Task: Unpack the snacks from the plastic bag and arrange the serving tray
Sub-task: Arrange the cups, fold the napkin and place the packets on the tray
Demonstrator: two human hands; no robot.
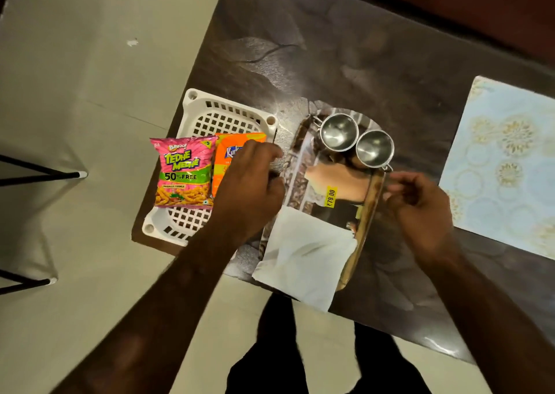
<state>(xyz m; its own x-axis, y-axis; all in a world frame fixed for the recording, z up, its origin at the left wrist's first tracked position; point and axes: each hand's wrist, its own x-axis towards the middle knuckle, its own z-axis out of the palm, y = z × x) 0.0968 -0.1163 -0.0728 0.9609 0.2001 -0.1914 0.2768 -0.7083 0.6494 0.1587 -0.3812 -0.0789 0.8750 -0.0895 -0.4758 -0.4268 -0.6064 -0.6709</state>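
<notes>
Head camera looks steeply down, close above the table (330, 48).

Table (360, 63): I see dark glossy top.
Mat (504, 159): pale blue, floral, on table's right.
Legs (45, 175): black, white-tipped, left of table.

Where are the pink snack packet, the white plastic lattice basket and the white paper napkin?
Pink snack packet (183, 171): head view, printed front.
White plastic lattice basket (225, 120): head view, far lattice.
White paper napkin (303, 258): head view, centre.
</notes>
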